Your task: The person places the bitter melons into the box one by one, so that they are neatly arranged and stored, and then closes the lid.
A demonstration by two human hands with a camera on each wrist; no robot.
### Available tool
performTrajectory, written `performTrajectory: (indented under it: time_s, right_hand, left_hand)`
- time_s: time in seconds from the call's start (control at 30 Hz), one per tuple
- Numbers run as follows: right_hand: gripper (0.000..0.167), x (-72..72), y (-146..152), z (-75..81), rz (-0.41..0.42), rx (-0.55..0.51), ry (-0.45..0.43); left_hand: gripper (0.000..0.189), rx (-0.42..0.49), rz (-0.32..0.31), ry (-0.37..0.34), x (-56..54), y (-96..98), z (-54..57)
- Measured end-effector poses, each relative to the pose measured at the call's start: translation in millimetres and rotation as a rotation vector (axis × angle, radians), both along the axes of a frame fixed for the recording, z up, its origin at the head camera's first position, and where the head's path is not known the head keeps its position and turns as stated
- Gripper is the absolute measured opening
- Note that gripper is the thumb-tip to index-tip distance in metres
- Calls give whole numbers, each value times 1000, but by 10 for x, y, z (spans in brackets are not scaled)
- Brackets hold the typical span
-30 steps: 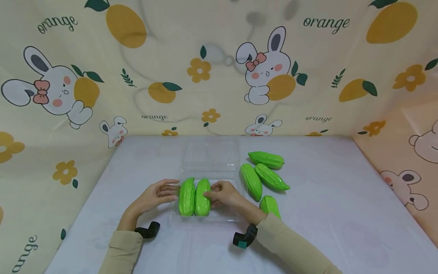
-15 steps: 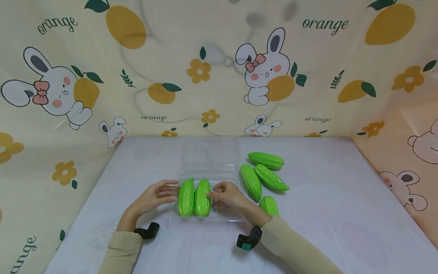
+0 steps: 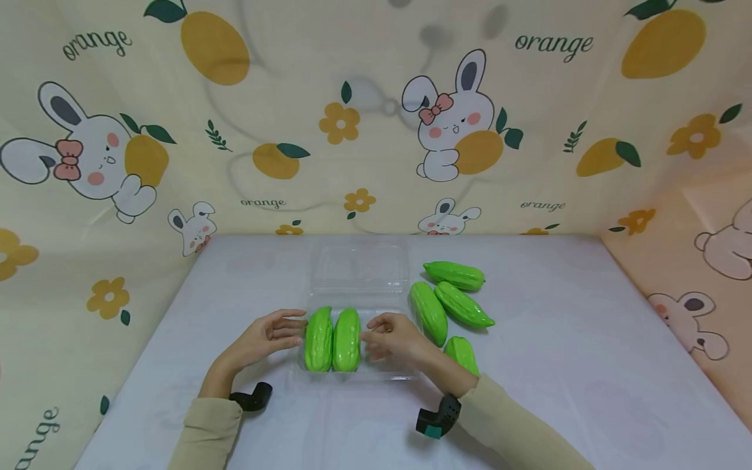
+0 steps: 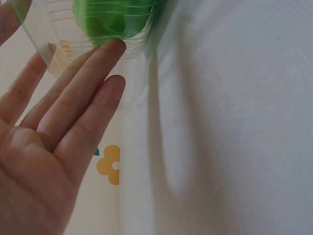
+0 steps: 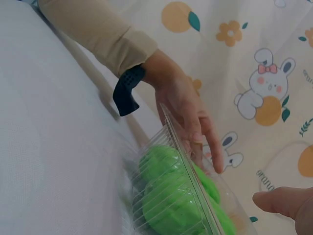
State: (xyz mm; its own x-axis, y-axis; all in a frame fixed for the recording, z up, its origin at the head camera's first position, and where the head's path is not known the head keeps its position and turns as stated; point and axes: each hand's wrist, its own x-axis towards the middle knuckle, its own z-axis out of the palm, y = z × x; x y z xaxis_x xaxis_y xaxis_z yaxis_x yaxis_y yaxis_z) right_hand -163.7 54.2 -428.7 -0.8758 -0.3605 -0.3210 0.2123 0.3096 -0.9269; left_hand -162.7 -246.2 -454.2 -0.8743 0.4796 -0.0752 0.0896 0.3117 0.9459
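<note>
Two bright green, ridged bitter gourds, the left one [image 3: 318, 339] and the right one [image 3: 346, 341], lie side by side in the left part of a clear plastic clamshell box [image 3: 388, 375]. My left hand [image 3: 264, 341] is at the box's left side; in the left wrist view its extended fingers [image 4: 83, 98] are right at the clear wall. My right hand [image 3: 402, 343] hovers over the right part of the box, fingers loosely bent and holding nothing, just right of the second gourd. Only a thumb [image 5: 283, 201] of it shows in the right wrist view.
The box's clear lid [image 3: 361, 267] lies folded back behind it. Right of the box are several more gourds: one at the back [image 3: 454, 275], two angled ones [image 3: 430, 313] [image 3: 464, 305], and one [image 3: 461, 352] partly behind the right forearm. A patterned cloth backdrop [image 3: 364, 163] rises behind the white table.
My right hand has let go of the right gourd and drawn a little to the right, leaving a small gap. The left hand stays in place.
</note>
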Motion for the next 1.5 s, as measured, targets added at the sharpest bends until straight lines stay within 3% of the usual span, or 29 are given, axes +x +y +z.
performTrajectory:
  time_s: [0.4,1.5]
  right_hand:
    - [39,73,96,77,24,-81,15]
    - [40,244,528,282,17,-118,74]
  left_hand:
    - [62,7,1,-1,9,-8,-1]
    - [62,5,3,9,6,-6,-4]
